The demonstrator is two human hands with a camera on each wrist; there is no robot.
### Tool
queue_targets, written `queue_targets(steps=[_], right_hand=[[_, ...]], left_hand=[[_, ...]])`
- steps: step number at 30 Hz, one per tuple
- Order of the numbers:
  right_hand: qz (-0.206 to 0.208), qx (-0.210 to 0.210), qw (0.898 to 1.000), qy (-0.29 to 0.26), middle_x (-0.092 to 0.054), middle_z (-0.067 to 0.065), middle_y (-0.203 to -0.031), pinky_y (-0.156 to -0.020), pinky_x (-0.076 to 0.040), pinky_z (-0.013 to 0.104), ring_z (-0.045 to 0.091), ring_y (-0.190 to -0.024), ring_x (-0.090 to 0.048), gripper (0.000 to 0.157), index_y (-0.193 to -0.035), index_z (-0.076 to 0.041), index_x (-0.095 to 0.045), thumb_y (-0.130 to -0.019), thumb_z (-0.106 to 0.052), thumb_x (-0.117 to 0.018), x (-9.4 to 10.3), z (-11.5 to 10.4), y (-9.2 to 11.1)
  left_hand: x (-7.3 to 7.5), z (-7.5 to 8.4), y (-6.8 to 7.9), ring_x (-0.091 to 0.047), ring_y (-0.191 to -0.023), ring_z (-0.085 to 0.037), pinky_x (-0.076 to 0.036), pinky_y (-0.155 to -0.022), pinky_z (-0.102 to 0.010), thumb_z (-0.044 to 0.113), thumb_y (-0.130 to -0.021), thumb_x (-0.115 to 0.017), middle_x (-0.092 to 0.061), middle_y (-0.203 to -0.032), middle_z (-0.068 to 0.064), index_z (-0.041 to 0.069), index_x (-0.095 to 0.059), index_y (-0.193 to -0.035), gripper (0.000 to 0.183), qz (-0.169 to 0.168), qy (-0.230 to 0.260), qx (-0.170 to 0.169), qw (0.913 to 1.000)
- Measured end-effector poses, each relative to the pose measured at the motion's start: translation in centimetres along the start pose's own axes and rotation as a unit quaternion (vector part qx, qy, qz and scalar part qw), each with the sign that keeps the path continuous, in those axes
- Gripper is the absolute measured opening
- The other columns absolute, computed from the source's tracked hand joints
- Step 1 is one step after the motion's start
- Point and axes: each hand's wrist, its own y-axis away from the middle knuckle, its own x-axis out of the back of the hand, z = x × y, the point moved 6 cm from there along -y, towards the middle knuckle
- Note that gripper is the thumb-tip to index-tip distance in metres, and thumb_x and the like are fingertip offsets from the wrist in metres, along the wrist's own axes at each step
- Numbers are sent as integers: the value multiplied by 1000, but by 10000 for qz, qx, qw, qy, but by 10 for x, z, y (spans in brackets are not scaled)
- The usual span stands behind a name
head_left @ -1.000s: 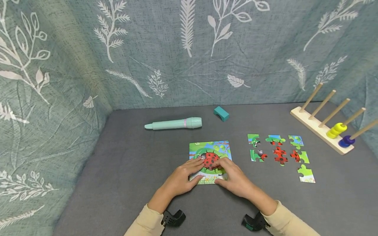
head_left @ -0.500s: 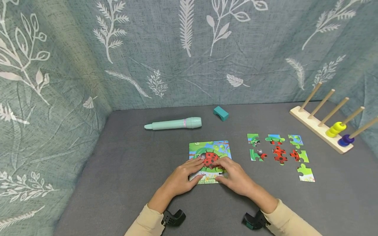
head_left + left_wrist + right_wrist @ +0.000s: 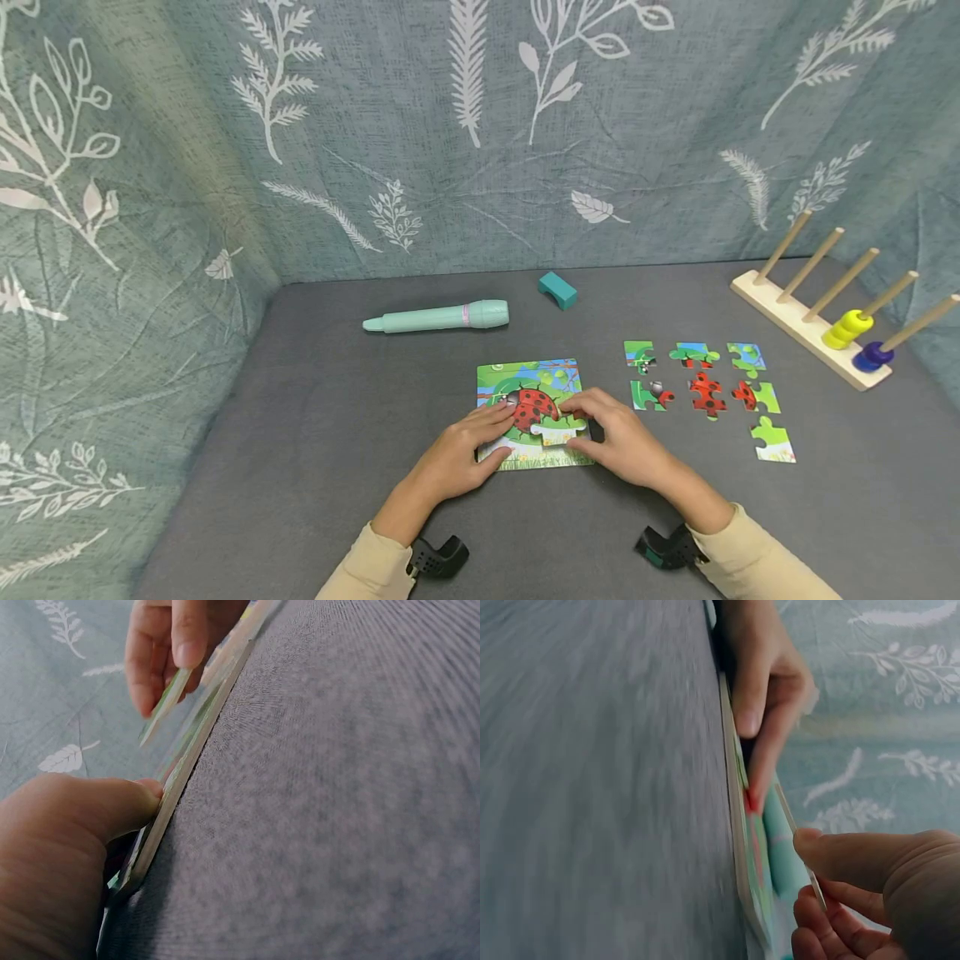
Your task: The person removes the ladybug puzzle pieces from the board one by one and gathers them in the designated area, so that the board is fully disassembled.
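Note:
A square ladybug puzzle board (image 3: 501, 458) lies on the grey table in front of me. My left hand (image 3: 459, 454) rests on its left side, fingers straight over the picture and thumb near the front edge. Between thumb and fingers, my right hand (image 3: 626, 440) pinches a green-and-white jigsaw piece (image 3: 557, 435) over the board's right part. The left wrist view shows this jigsaw piece (image 3: 163, 711) raised and tilted, apart from the board (image 3: 180, 780). In the right wrist view the jigsaw piece (image 3: 786, 810) appears edge-on in the right fingertips.
Several loose jigsaw pieces (image 3: 707, 396) lie in rows right of the board. Behind it are a pale green microphone-shaped object (image 3: 435, 318) and a teal arch block (image 3: 558, 290). A wooden peg stand (image 3: 795, 321) with yellow and blue beads stands at the far right.
My right hand has lifted a jigsaw piece off the board's lower right and shifted slightly right with it. My left hand stays on the board.

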Motion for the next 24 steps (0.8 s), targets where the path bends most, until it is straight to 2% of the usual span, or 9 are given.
queue_targets(steps=[5, 11, 18, 24], right_hand=[[63, -83, 9998, 158, -59, 2, -113, -84, -55, 32, 17, -99, -62, 40, -116, -7, -63, -78, -10, -77, 18, 12, 10], [392, -242, 9972, 582, -61, 0, -112, -80, -54, 29, 13, -96, -61, 40, -114, -9, -65, -76, -9, -78, 46, 27, 33], [857, -333, 9917, 897, -61, 0, -110, -80, -45, 10, 5, -92, -57, 45, -113, -8, -65, -71, -1, -80, 77, 41, 62], [997, -285, 9901, 945, -61, -1, -107, -82, -39, 3, -5, -94, -52, 47, -111, -7, -66, -68, 2, -81, 96, 52, 83]], left_hand=[[0, 0, 1, -46, -132, -22, -37, -113, -37, 22, -91, -64, -54, -138, -7, 4, -58, -130, 43, -3, 34, 36, 10000], [-1, -1, 1, -48, -131, -21, -36, -114, -35, 21, -90, -65, -54, -137, -8, 4, -59, -129, 43, 118, 94, -34, 9999], [-1, 0, 0, -47, -132, -22, -36, -114, -35, 22, -91, -64, -53, -138, -8, 5, -58, -131, 44, 50, 21, -13, 10000], [-1, -1, -1, -47, -132, -21, -36, -114, -35, 22, -91, -64, -54, -138, -7, 5, -58, -130, 44, 36, 68, 18, 10000]])
